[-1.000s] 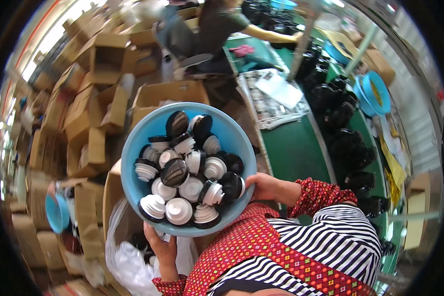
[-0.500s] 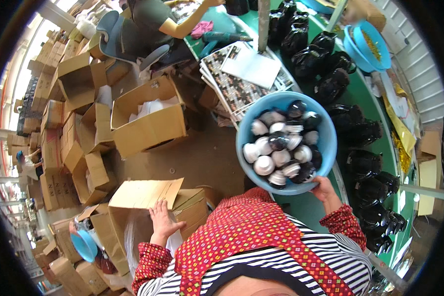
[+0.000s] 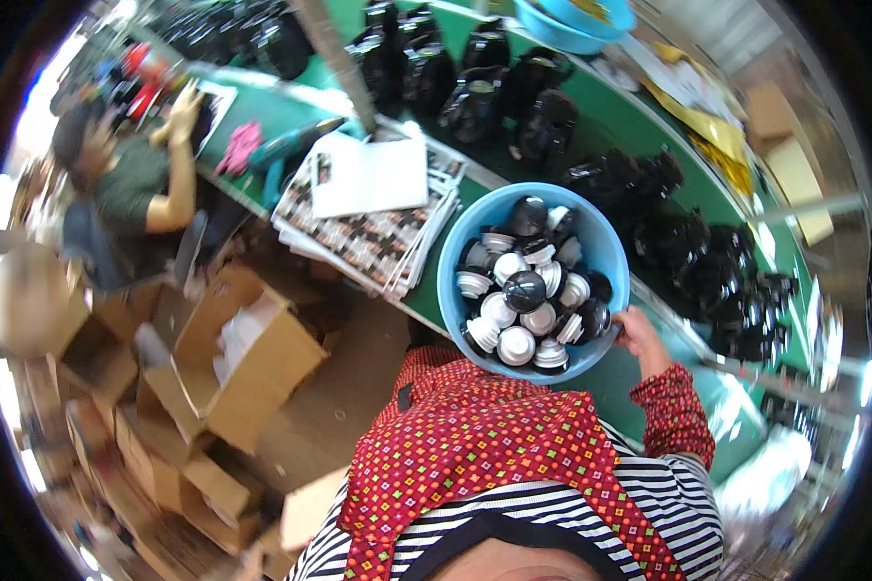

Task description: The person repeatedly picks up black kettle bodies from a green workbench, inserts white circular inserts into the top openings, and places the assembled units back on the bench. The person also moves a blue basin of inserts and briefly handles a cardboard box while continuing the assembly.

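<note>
Running diagonally across the view, a long green tabletop with a pale edge strip (image 3: pixel 470 194) carries most of the goods. Below its near edge, toward the left, stands an open-topped brown cardboard box (image 3: pixel 262 387) with crumpled white wrapping (image 3: pixel 239 339) inside, its flaps spread. A light-blue, round, smooth plastic basin (image 3: pixel 606 247) is at the tabletop's near edge, in front of the person's body, and overlaps that edge in view; whether its base rests on anything cannot be told. It contains a jumbled heap of two-tone caps (image 3: pixel 515 345).

Left of the basin, a stack of flat printed sheets (image 3: pixel 358 242) juts over the near edge, a plain white sheet (image 3: pixel 383 184) on top. Glossy black rounded objects (image 3: pixel 475 102) crowd toward the tabletop's far edge, their surfaces uneven and reflective. A soft, crumpled pink cloth (image 3: pixel 240 148) lies left of the stack.

The right hand (image 3: pixel 638 334) is curled closed around the basin's right rim, gripping it. The left hand cannot be made out, so its opening and hold cannot be told.

Smallest are the caps themselves: some turn up shiny black domes, others white, stepped, ringed undersides.
</note>
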A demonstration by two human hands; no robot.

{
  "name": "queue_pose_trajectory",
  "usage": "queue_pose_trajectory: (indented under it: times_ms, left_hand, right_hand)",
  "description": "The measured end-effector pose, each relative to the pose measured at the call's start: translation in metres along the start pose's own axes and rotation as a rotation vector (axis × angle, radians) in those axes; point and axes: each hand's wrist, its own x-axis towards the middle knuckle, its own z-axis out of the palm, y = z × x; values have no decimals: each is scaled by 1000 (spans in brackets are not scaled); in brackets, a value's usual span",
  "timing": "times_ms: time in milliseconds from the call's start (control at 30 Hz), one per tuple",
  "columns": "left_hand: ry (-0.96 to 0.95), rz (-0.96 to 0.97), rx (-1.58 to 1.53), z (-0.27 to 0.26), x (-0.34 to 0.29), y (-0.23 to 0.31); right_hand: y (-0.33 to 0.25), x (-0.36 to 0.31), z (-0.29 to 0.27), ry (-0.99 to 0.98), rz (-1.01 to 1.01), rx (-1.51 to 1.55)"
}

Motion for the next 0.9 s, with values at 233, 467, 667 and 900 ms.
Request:
queue_pose_trajectory:
  times_ms: [233,467,667,900]
  left_hand:
    - [-335,143,19,-124,160,-76]
    - [116,583,-218,-307,307,45]
    - [503,1329,-446,-459,277,336]
    - [227,1074,45,-427,253,501]
  right_hand:
    - [-8,-25,14,793,-308,-630]
    - [-101,-126,195,357,-1016,-1073]
    - [-77,-79,240,372,-920,-1164]
    - [-71,-75,221,298,-1063,-1006]
